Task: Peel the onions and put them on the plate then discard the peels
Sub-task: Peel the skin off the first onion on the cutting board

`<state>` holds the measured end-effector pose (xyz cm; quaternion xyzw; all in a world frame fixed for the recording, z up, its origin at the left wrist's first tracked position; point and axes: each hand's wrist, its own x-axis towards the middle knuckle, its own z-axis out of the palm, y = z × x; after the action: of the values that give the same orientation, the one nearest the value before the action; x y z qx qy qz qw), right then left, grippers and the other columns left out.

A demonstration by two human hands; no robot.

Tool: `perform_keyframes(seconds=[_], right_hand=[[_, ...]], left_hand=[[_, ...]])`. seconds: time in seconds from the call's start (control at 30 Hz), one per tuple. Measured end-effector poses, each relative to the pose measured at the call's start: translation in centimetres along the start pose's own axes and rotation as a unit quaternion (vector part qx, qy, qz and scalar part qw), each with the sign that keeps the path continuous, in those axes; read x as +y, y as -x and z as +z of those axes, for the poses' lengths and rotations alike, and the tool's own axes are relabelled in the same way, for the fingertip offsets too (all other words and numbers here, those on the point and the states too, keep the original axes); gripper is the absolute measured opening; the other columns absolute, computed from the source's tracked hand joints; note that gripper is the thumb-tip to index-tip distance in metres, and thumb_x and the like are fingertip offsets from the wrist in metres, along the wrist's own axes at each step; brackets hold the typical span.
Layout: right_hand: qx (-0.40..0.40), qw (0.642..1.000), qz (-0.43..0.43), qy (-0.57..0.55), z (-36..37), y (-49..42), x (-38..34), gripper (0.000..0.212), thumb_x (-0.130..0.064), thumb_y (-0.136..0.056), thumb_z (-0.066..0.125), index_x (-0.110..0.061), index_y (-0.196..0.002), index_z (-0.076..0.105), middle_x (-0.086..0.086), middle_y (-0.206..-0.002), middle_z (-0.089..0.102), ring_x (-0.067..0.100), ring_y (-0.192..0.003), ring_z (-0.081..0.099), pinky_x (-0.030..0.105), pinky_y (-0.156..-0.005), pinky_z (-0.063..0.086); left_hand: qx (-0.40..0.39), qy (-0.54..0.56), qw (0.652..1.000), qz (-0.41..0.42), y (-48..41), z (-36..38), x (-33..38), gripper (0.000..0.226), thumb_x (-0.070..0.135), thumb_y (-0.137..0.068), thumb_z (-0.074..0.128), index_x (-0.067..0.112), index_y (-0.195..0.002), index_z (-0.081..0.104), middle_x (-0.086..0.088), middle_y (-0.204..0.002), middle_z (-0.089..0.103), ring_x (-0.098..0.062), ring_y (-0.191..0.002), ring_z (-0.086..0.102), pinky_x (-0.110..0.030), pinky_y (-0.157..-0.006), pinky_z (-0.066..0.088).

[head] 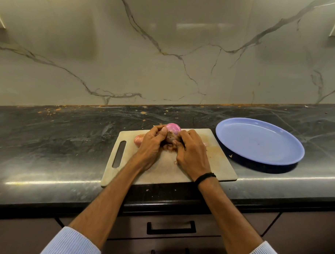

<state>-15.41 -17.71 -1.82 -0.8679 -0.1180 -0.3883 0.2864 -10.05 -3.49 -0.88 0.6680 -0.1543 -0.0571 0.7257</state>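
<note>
Over the beige cutting board (161, 170) both my hands hold one onion (171, 137) by its brown root end. My left hand (152, 143) grips it from the left with the thumb on top. My right hand (190, 150) curls round it from the right. A pink, smooth onion (174, 127) sits just behind them at the board's far edge. Another onion with dry skin (138, 140) lies on the board, partly hidden by my left hand. A blue plate (259, 141) stands to the right of the board with nothing on it.
The dark stone counter (58, 142) runs left and right, with a marble wall (165, 50) behind. Small peel scraps (230, 156) lie by the plate's near rim. A drawer with a black handle (171, 227) is below the counter edge.
</note>
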Motion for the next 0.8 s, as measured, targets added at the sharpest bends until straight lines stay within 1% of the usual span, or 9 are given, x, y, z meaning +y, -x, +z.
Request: perform_keyframes(seconds=[0.07,0.17,0.2,0.27,0.37,0.5,0.57,0.67,0.8], right_hand=[[0.014,1.0,0.024,0.004,0.02,-0.06,-0.02,0.017,-0.004,-0.089,0.058,-0.009,-0.105,0.059,0.009,-0.099,0.055,0.017,-0.084,0.052,0.029,-0.072,0.051],[0.026,0.997,0.062,-0.026,-0.06,-0.35,-0.02,0.034,-0.005,-0.087,0.064,-0.011,-0.119,0.054,0.005,-0.109,0.053,0.011,-0.089,0.051,0.013,-0.073,0.046],[0.025,0.997,0.064,-0.031,-0.08,-0.41,-0.02,0.035,-0.006,-0.087,0.065,-0.011,-0.12,0.054,0.005,-0.111,0.053,0.008,-0.089,0.05,0.008,-0.073,0.042],[0.023,0.998,0.052,-0.027,-0.04,-0.41,0.05,0.029,-0.006,-0.088,0.065,-0.01,-0.116,0.057,0.006,-0.109,0.056,0.006,-0.091,0.048,0.002,-0.075,0.038],[0.031,0.998,0.048,-0.022,-0.09,-0.27,0.33,0.021,-0.005,-0.089,0.063,-0.009,-0.109,0.059,0.006,-0.105,0.059,0.005,-0.09,0.047,0.001,-0.076,0.036],[0.037,0.997,0.056,-0.025,-0.08,-0.37,0.67,0.013,-0.006,-0.091,0.064,-0.01,-0.102,0.062,0.006,-0.099,0.062,0.006,-0.087,0.05,0.002,-0.075,0.036],[0.038,0.997,0.059,-0.027,-0.11,-0.42,0.74,0.011,-0.007,-0.091,0.064,-0.009,-0.101,0.063,0.007,-0.098,0.063,0.007,-0.086,0.051,0.003,-0.075,0.036],[0.035,0.997,0.061,-0.024,-0.22,-0.39,0.75,0.01,-0.007,-0.091,0.064,-0.008,-0.101,0.065,0.007,-0.098,0.064,0.005,-0.086,0.05,0.001,-0.074,0.036],[0.025,0.998,0.061,-0.025,-0.48,-0.46,0.62,0.009,-0.005,-0.092,0.062,-0.006,-0.1,0.066,0.008,-0.096,0.064,0.006,-0.084,0.05,0.001,-0.072,0.037]], left_hand=[[0.01,0.006,1.0,0.002,-0.04,0.03,-0.02,0.034,0.025,-0.106,0.046,0.006,-0.133,0.051,-0.02,-0.121,0.065,-0.025,-0.102,0.07,-0.04,-0.089,0.059],[0.006,0.01,1.0,0.006,0.08,0.09,0.27,0.033,0.023,-0.106,0.045,0.005,-0.134,0.05,-0.019,-0.121,0.065,-0.022,-0.099,0.071,-0.036,-0.087,0.059],[0.004,0.005,1.0,0.01,0.21,0.11,0.43,0.033,0.023,-0.106,0.044,0.005,-0.134,0.05,-0.017,-0.12,0.066,-0.02,-0.097,0.071,-0.034,-0.086,0.06],[0.002,-0.008,1.0,0.016,0.29,0.05,0.44,0.034,0.024,-0.106,0.044,0.006,-0.134,0.052,-0.015,-0.118,0.067,-0.017,-0.097,0.072,-0.028,-0.083,0.059],[0.0,-0.04,0.999,0.026,0.31,-0.1,0.25,0.037,0.03,-0.105,0.047,0.01,-0.135,0.056,-0.014,-0.122,0.067,-0.021,-0.107,0.069,-0.029,-0.088,0.058],[0.003,-0.073,0.997,0.034,0.5,-0.09,0.41,0.029,0.031,-0.103,0.049,0.022,-0.13,0.057,-0.01,-0.127,0.063,-0.019,-0.111,0.067,-0.027,-0.089,0.057],[0.002,-0.081,0.996,0.042,0.57,-0.02,0.54,0.029,0.029,-0.103,0.05,0.023,-0.131,0.055,-0.01,-0.13,0.061,-0.019,-0.113,0.065,-0.024,-0.088,0.057],[-0.005,-0.084,0.996,0.044,0.7,0.13,0.7,0.027,0.025,-0.104,0.05,0.023,-0.13,0.054,-0.008,-0.129,0.06,-0.014,-0.111,0.063,-0.016,-0.081,0.055],[-0.007,-0.094,0.994,0.051,0.65,0.13,0.69,0.026,0.024,-0.104,0.05,0.02,-0.128,0.057,-0.01,-0.126,0.062,-0.016,-0.111,0.064,-0.018,-0.084,0.055]])
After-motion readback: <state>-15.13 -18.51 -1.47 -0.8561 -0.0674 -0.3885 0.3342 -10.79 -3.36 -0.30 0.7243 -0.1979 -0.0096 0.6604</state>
